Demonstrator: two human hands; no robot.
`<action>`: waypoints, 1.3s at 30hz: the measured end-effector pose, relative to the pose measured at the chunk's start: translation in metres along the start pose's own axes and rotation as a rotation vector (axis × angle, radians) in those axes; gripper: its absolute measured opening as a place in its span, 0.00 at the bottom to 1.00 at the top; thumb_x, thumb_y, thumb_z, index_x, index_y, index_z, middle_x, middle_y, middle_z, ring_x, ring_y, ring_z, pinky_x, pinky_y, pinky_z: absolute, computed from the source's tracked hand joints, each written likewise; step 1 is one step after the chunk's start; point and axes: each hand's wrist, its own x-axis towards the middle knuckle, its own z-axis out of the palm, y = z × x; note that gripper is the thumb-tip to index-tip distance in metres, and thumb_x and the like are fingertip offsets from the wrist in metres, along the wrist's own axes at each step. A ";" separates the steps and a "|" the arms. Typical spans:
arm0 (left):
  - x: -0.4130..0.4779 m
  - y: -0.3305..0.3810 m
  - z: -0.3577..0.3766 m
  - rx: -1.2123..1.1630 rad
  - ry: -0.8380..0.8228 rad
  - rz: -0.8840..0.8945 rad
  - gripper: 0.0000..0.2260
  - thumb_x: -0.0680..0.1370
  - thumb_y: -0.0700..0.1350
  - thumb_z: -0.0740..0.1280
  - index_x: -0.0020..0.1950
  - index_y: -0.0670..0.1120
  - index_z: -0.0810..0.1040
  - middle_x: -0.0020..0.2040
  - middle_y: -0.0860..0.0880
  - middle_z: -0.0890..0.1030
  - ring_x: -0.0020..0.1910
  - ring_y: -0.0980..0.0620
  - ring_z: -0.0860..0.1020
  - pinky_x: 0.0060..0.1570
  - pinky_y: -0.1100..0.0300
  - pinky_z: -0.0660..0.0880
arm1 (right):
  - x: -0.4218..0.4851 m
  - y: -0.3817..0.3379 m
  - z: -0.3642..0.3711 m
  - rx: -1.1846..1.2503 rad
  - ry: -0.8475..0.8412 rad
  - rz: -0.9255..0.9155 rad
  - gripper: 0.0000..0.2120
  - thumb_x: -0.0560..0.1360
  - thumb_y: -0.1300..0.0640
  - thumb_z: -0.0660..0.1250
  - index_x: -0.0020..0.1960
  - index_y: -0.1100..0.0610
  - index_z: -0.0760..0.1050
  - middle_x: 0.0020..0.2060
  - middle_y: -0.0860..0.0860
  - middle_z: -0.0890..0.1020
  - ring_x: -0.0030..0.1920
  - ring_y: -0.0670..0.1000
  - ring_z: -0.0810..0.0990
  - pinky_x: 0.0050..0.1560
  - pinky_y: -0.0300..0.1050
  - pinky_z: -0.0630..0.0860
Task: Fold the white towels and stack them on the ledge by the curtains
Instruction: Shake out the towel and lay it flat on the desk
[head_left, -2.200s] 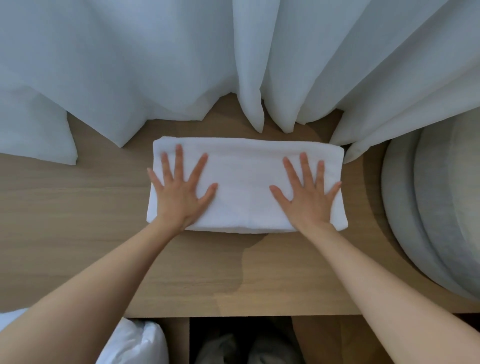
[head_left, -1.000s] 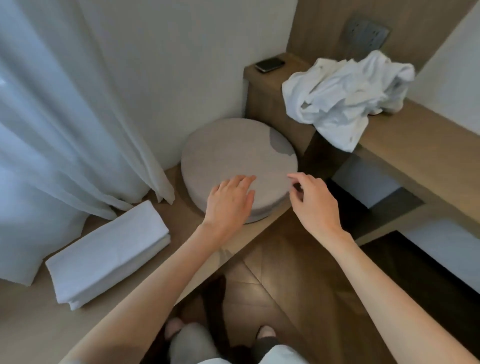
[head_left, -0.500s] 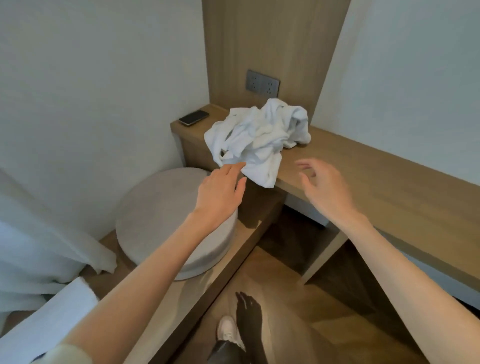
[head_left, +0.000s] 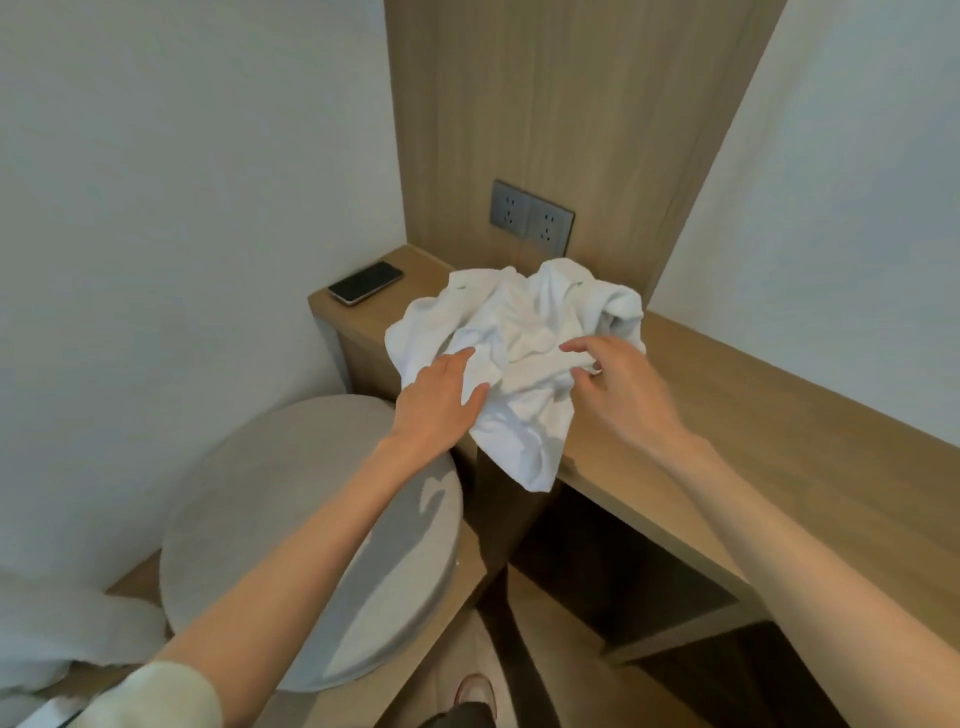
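Towel (head_left: 519, 358) lies crumpled on the surface (head_left: 737, 415), one corner over the near edge. Left hand (head_left: 439, 400) rests on it, fingers (head_left: 460, 362) straight; right hand (head_left: 621, 384) (fingers loosely curled, holding nothing yet) hovers equally near.

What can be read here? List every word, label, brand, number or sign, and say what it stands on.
No text can be read in this view.
The phone: its screen is dark and no brand shows.
The socket plate: only pin holes, no marking that can be read.
The crumpled white towel: two small dark marks near its far edge, too small to read.
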 end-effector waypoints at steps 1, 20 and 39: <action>0.013 -0.003 0.003 -0.020 -0.019 -0.014 0.25 0.81 0.58 0.56 0.75 0.50 0.59 0.74 0.46 0.65 0.69 0.45 0.67 0.65 0.49 0.68 | 0.013 0.002 0.005 -0.019 -0.012 -0.011 0.13 0.79 0.54 0.60 0.64 0.48 0.73 0.62 0.48 0.75 0.59 0.49 0.75 0.48 0.44 0.75; 0.152 -0.027 0.039 -0.066 -0.054 0.099 0.25 0.72 0.53 0.72 0.68 0.58 0.69 0.52 0.55 0.72 0.51 0.53 0.71 0.48 0.59 0.67 | 0.202 0.086 0.063 -0.023 -0.109 -0.023 0.08 0.76 0.65 0.64 0.53 0.57 0.76 0.52 0.52 0.71 0.46 0.54 0.75 0.42 0.43 0.65; 0.238 0.017 -0.106 -0.857 0.672 0.011 0.07 0.78 0.42 0.67 0.46 0.53 0.72 0.45 0.57 0.77 0.39 0.58 0.80 0.39 0.62 0.80 | 0.296 0.016 -0.060 0.708 0.370 0.009 0.07 0.74 0.61 0.69 0.50 0.54 0.81 0.45 0.41 0.81 0.48 0.39 0.78 0.52 0.37 0.76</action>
